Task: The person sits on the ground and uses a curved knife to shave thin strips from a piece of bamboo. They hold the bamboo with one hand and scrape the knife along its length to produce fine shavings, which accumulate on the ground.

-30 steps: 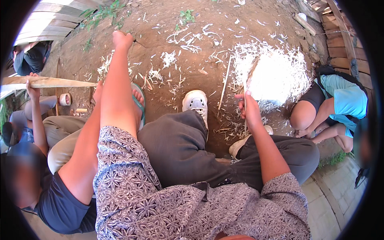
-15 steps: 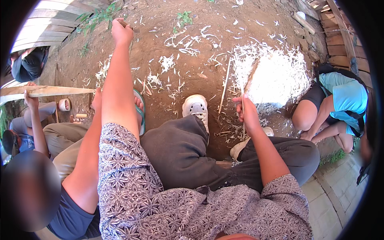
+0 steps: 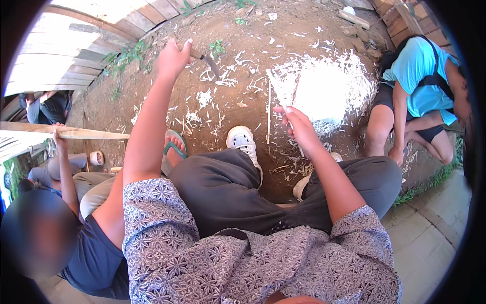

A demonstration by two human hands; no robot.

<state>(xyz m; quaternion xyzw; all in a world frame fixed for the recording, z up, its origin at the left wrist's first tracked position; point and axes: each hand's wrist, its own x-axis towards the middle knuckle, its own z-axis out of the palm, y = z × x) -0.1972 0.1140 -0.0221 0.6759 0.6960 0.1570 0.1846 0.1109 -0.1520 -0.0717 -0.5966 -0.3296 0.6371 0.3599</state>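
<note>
Bare earth strewn with pale shavings [image 3: 324,88] lay below, where a curved knife [image 3: 202,57] was gripped by the raised left hand [image 3: 172,58] while a thin cane strip [image 3: 284,99] was pinched upright in the right hand [image 3: 298,126] fingers, seemingly steadied for cutting.

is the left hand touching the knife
Touching. The head view shows the left hand raised and closed around the handle of the knife, whose blade sticks out to the right.

Bare dirt [image 3: 238,109] btwn the left hand [image 3: 172,58] and right hand [image 3: 298,129] is lying open – white shoe [image 3: 244,144], shavings pile [image 3: 324,88] and crouching person [image 3: 420,91] are crowding the right.
</note>
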